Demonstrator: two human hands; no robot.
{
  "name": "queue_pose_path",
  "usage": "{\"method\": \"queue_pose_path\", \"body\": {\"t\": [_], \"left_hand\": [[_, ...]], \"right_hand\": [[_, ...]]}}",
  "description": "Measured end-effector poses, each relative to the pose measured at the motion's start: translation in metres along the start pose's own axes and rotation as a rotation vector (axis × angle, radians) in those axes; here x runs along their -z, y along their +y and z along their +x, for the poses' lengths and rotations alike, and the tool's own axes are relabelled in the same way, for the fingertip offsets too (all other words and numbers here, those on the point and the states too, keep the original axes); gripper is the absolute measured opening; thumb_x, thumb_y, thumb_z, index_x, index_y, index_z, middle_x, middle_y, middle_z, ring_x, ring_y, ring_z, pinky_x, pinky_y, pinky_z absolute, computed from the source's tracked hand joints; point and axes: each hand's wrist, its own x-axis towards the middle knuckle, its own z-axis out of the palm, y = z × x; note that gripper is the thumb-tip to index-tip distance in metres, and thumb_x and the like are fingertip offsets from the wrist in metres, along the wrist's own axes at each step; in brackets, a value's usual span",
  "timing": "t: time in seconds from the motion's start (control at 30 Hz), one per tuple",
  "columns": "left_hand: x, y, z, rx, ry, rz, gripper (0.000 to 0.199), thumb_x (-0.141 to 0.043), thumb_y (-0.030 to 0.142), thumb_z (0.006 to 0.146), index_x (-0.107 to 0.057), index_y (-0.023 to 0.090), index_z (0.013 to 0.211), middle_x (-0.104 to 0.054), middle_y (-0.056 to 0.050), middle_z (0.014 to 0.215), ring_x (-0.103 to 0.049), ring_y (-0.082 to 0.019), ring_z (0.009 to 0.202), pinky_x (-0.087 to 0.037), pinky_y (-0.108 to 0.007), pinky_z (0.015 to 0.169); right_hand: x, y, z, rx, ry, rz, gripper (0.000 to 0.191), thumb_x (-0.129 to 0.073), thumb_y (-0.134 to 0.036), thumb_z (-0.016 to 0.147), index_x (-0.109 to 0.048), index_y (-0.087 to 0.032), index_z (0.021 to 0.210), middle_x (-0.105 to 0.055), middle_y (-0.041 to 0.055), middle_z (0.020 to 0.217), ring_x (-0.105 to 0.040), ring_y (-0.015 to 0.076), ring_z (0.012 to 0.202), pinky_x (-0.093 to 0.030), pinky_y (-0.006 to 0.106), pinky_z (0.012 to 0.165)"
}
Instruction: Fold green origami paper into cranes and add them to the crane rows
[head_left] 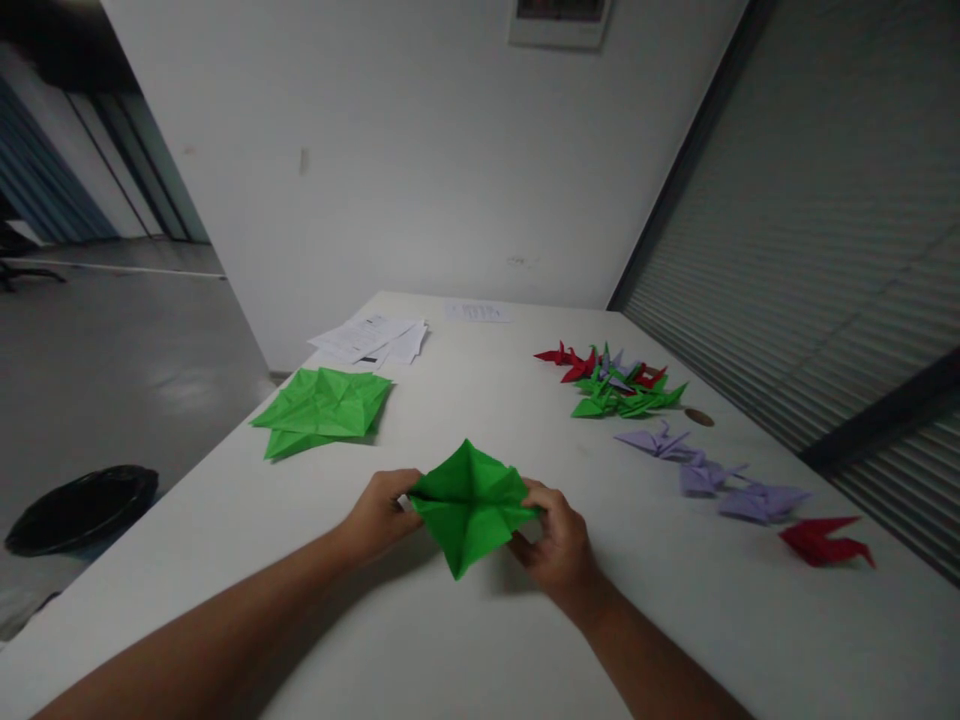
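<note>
A green sheet of origami paper (471,505), partly folded and opened into a diamond-shaped pocket, is held up over the table in front of me. My left hand (384,512) pinches its left corner between thumb and fingers. On the opposite side my right hand (553,540) grips the right corner, thumb on top and fingers partly hidden behind the paper. Creases run from the centre of the paper to its corners. Farther left on the table lie creased green paper sheets (322,405), stacked and overlapping.
Folded paper cranes in green (630,395), red and purple are heaped at the back right. Purple cranes (705,473) and a red crane (825,540) line the right side. Printed papers (371,338) lie at the back left. A black-lined bin (82,510) stands left of the table (480,660).
</note>
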Motion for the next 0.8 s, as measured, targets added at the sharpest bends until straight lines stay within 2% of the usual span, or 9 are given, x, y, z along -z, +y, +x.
{"method": "queue_pose_path", "body": {"t": [0.07, 0.1, 0.3, 0.43, 0.53, 0.6, 0.67, 0.73, 0.8], "left_hand": [[0.0, 0.0, 0.0, -0.017, -0.007, 0.023, 0.011, -0.079, 0.028, 0.076, -0.079, 0.019, 0.083, -0.075, -0.003, 0.072, -0.066, -0.022, 0.07, -0.05, -0.028, 0.068], [-0.001, 0.0, 0.0, -0.025, -0.011, 0.044, 0.01, -0.079, 0.028, 0.077, -0.078, 0.019, 0.081, -0.074, -0.003, 0.072, -0.065, -0.021, 0.069, -0.049, -0.027, 0.067], [-0.001, 0.004, 0.001, -0.132, -0.02, 0.156, 0.013, -0.07, 0.027, 0.086, -0.072, 0.017, 0.078, -0.07, -0.002, 0.073, -0.063, -0.017, 0.067, -0.045, -0.025, 0.064], [0.001, 0.003, 0.003, -0.233, -0.035, 0.166, 0.012, -0.071, 0.028, 0.088, -0.072, 0.017, 0.084, -0.07, -0.004, 0.079, -0.064, -0.017, 0.075, -0.047, -0.026, 0.069], [0.001, 0.002, 0.004, -0.239, -0.052, 0.148, 0.016, -0.071, 0.03, 0.089, -0.071, 0.016, 0.081, -0.069, -0.004, 0.077, -0.063, -0.017, 0.074, -0.046, -0.025, 0.068], [0.0, 0.002, 0.003, -0.211, -0.074, 0.132, 0.016, -0.072, 0.029, 0.089, -0.072, 0.016, 0.081, -0.069, -0.003, 0.077, -0.063, -0.016, 0.072, -0.046, -0.025, 0.067], [-0.001, 0.002, 0.002, -0.167, -0.11, 0.129, 0.013, -0.072, 0.028, 0.088, -0.073, 0.016, 0.083, -0.069, -0.003, 0.077, -0.063, -0.015, 0.071, -0.046, -0.025, 0.067], [-0.002, 0.002, 0.001, -0.125, -0.142, 0.139, 0.01, -0.071, 0.026, 0.087, -0.074, 0.016, 0.085, -0.069, -0.002, 0.077, -0.062, -0.015, 0.072, -0.046, -0.025, 0.068], [-0.003, 0.004, 0.001, -0.093, -0.169, 0.142, 0.01, -0.071, 0.025, 0.085, -0.075, 0.016, 0.086, -0.07, -0.003, 0.078, -0.063, -0.016, 0.073, -0.046, -0.026, 0.07]], "right_hand": [[-0.006, 0.003, -0.004, -0.085, 0.078, 0.114, 0.043, -0.078, -0.018, 0.082, -0.052, -0.03, 0.114, -0.066, 0.015, 0.131, -0.07, 0.0301, 0.112, -0.058, 0.044, 0.091], [-0.009, 0.003, -0.005, -0.103, 0.1, 0.168, 0.046, -0.078, -0.018, 0.082, -0.049, -0.03, 0.115, -0.064, 0.015, 0.133, -0.071, 0.0287, 0.107, -0.06, 0.043, 0.086], [-0.02, -0.007, -0.001, -0.143, 0.155, 0.321, 0.057, -0.081, -0.015, 0.079, -0.045, -0.03, 0.122, -0.059, 0.0088, 0.128, -0.075, 0.0199, 0.092, -0.062, 0.035, 0.078], [-0.021, -0.013, 0.005, -0.297, 0.191, 0.417, 0.056, -0.084, -0.02, 0.079, -0.05, -0.03, 0.122, -0.059, 0.0074, 0.131, -0.075, 0.0157, 0.087, -0.063, 0.03, 0.075], [-0.019, -0.015, 0.008, -0.351, 0.185, 0.411, 0.044, -0.088, -0.024, 0.076, -0.061, -0.025, 0.11, -0.057, 0.0105, 0.137, -0.075, 0.0159, 0.085, -0.063, 0.027, 0.07], [-0.018, -0.016, 0.009, -0.345, 0.127, 0.354, 0.029, -0.087, -0.025, 0.077, -0.069, -0.022, 0.1, -0.057, 0.0124, 0.139, -0.074, 0.0164, 0.085, -0.062, 0.026, 0.067], [-0.017, -0.016, 0.01, -0.297, 0.061, 0.302, 0.017, -0.084, -0.023, 0.08, -0.076, -0.021, 0.095, -0.062, 0.0128, 0.133, -0.074, 0.0193, 0.092, -0.062, 0.028, 0.071], [-0.018, -0.015, 0.011, -0.219, 0.003, 0.292, 0.012, -0.08, -0.019, 0.083, -0.079, -0.023, 0.094, -0.07, 0.0111, 0.119, -0.072, 0.0219, 0.1, -0.061, 0.032, 0.081], [-0.02, -0.013, 0.011, -0.142, -0.036, 0.301, 0.014, -0.077, -0.013, 0.084, -0.079, -0.024, 0.094, -0.074, 0.0084, 0.104, -0.072, 0.022, 0.099, -0.06, 0.035, 0.086]]}}
